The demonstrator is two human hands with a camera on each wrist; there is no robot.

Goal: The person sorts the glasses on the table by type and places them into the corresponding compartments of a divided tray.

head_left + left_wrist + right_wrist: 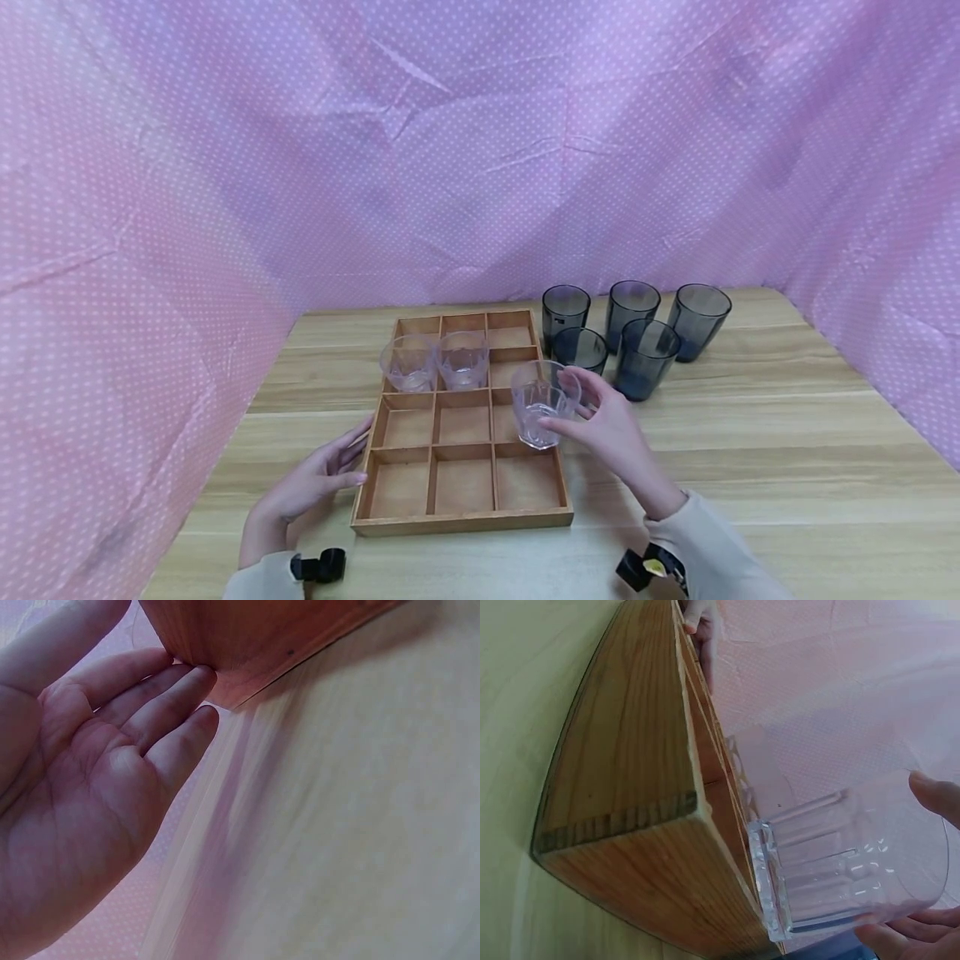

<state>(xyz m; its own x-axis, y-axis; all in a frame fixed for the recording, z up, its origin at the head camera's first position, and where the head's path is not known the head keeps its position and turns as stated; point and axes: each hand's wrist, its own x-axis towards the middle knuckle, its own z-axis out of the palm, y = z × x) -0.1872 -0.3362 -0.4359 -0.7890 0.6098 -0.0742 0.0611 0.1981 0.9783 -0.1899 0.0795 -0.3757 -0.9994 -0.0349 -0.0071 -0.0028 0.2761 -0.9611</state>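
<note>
A clear glass hangs just left of your right hand, whose thumb and fingers pinch its sides above the tray's right column; slick walls could slip, or its base could clip a divider. Your left hand, fingers extended, merely touches the tray's side, so a knock might skid it. Dark glasses crowd beyond your right hand; rightward, the worktop gives room.

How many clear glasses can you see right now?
3: a left glass and a middle glass in the wooden tray, second row from the back; a third glass in the right hand, over the tray's right side.
</note>
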